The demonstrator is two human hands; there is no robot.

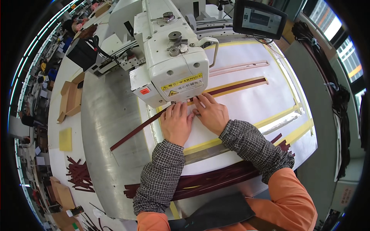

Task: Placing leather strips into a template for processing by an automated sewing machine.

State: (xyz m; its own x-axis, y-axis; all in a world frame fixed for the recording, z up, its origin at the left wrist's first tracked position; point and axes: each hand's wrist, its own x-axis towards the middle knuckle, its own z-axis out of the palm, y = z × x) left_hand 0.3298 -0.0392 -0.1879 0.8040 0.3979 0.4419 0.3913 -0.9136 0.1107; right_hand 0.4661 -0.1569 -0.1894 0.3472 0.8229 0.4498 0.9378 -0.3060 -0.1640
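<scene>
A long maroon fabric strip [133,138] runs slantwise from the bare metal plate to beneath the white head of a sewing machine [175,57]. My left hand [176,123] is closed, its fingers side by side with their tips on the strip just below the machine head. Close beside it, my right hand [212,115] has bent fingers gripping at the strip's line, under the head's right corner. The fingertips of both hands are partly hidden by the machine head. To the right, another maroon length [239,85] lies inside a yellow-edged slot on the white template [246,50].
A bundle of maroon strips [216,179] lies along the near edge, under my forearms. More short strips [79,174] are piled at left, near a yellow pad [65,139] and an open cardboard box [71,96]. A control screen [259,19] stands at the back right.
</scene>
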